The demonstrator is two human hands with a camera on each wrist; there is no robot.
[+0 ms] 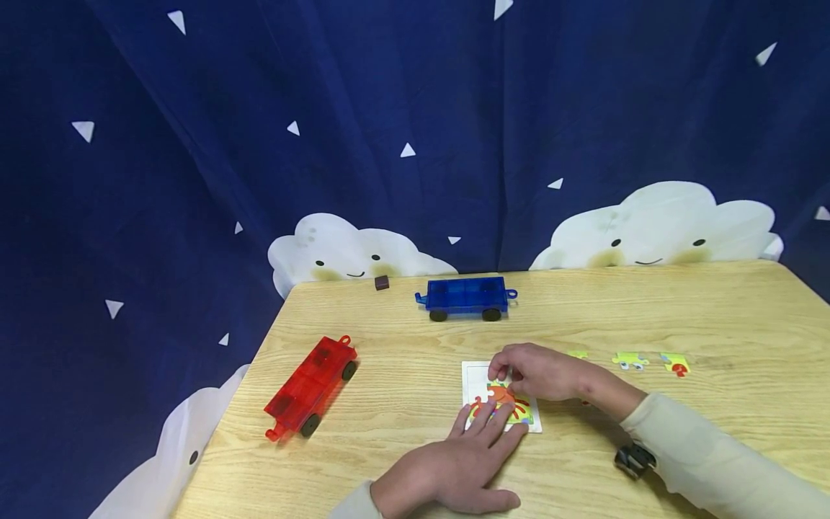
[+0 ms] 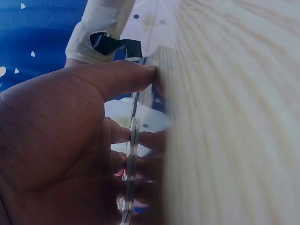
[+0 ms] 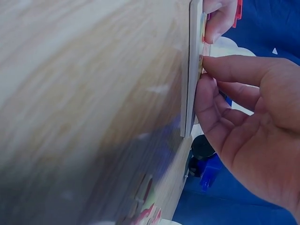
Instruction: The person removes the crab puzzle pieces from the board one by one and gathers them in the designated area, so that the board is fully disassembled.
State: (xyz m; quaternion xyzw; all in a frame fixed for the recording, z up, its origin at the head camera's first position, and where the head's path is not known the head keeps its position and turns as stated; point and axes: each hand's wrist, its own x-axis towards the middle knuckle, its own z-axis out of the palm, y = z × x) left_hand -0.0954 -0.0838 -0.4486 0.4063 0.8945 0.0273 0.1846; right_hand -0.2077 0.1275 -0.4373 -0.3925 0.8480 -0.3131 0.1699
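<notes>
A small jigsaw puzzle board [image 1: 475, 371] with a white frame lies on the table. Its lower part shows yellow-green pieces with red and orange shapes. Spread fingers of my left hand [image 1: 463, 465] rest over the board's lower edge and the pieces there; the left wrist view shows them reaching over the board's thin edge. Above the board's upper right, my right hand [image 1: 541, 371] pinches a puzzle piece [image 1: 501, 393] between thumb and fingertips, down against the board. In the right wrist view the fingertips largely hide that piece.
Loose puzzle pieces [image 1: 630, 360] lie right of the board, some partly behind the right forearm. A blue toy wagon [image 1: 467, 295] stands at the back, a red toy wagon [image 1: 311, 386] at the left. A small dark block [image 1: 382, 282] sits by the far edge, before a blue curtain [image 1: 389, 108].
</notes>
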